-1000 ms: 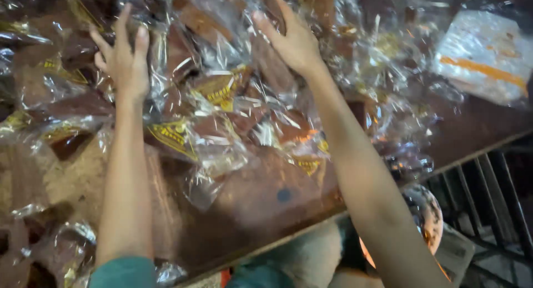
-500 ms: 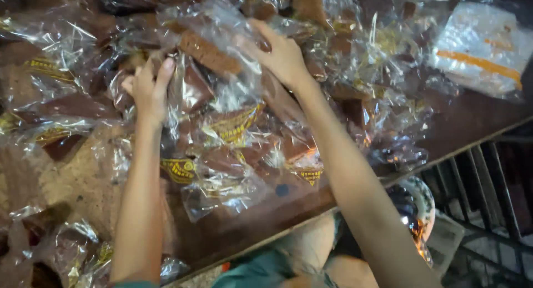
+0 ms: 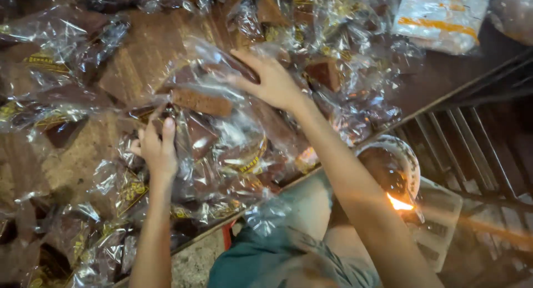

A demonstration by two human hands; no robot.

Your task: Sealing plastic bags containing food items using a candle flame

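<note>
A clear bag (image 3: 211, 94) with a brown cake slab is held up over the table (image 3: 438, 82), in the middle of the pile (image 3: 78, 155); its top is pinched by the right hand (image 3: 272, 82); its lower edge is gripped by the left hand (image 3: 158, 149); the thin wrap is best pulled gently, so nothing tears.

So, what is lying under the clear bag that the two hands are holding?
Under the clear bag, held by the left hand and right hand, lie more wrapped brown slabs in plastic. The wooden table shows beside it; directly beneath, it is covered.
</note>
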